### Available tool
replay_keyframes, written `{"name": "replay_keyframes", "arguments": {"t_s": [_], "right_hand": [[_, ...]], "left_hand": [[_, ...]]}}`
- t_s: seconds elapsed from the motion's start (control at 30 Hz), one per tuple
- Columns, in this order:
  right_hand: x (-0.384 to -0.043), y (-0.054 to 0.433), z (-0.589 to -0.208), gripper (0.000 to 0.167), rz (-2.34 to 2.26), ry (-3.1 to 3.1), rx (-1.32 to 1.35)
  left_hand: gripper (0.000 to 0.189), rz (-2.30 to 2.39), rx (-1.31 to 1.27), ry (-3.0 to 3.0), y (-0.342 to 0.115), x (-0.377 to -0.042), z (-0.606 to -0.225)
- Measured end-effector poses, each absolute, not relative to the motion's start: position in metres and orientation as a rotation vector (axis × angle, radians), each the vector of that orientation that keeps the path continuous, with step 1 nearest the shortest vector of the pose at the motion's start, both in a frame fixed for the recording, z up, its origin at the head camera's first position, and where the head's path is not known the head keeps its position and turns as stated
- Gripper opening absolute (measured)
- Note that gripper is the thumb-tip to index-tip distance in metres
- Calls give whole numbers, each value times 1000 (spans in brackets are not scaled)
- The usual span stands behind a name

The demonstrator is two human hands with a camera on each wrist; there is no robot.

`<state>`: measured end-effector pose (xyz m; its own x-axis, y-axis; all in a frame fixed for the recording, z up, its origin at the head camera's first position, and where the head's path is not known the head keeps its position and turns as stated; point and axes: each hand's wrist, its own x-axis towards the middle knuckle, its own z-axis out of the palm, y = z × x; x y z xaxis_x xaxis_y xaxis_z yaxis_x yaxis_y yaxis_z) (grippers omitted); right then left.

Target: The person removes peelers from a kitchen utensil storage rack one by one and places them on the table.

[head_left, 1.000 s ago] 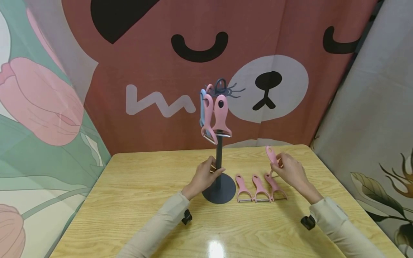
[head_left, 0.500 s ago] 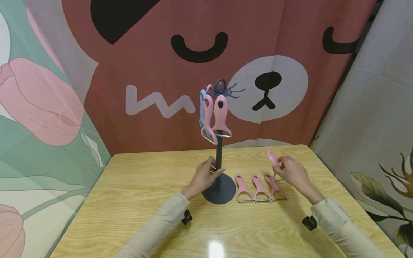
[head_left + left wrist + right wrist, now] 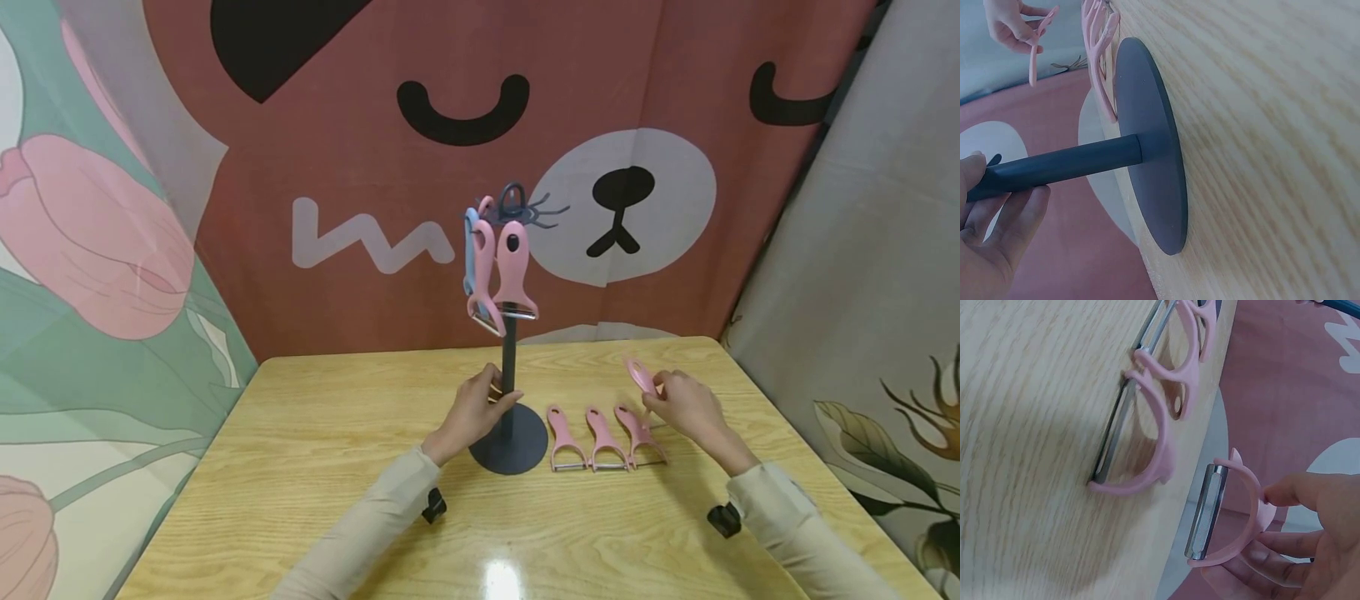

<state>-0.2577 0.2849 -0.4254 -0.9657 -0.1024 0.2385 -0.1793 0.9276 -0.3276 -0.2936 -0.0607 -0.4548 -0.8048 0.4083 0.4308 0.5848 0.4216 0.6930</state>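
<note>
Backdrop (image 3: 337, 167) w/ bear print behind wood surface (image 3: 322, 433). On surface: dark stand (image 3: 509, 354), upright, round base flat, thin hooks up top. L hand (image 3: 467, 412): fingers curled round stand's pole, low, just above base. R hand (image 3: 684, 406): thumb & fingers clamped on neck of held peeler (image 3: 1255, 506) (pink), handle tilted up, blade end low, in air nr rightmost of row. Hung pink peelers (image 3: 513, 271) (3) + blue peeler (image 3: 470, 250) on hooks, L side/front. Loose pink peelers (image 3: 597, 423) (3) lie in row on surface, R of base. Vs 1 s ago: R hand & held peeler lower, bit further R; L hand & stand same spot.
</note>
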Motion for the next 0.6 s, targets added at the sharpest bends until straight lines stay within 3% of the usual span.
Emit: {"name": "replay_keyframes", "arguments": {"t_s": [0.6], "right_hand": [[-258,300,-433,19,456,-2991,116]], "left_hand": [[21,-1336,-882,-2468,-61,-293,-455]]}}
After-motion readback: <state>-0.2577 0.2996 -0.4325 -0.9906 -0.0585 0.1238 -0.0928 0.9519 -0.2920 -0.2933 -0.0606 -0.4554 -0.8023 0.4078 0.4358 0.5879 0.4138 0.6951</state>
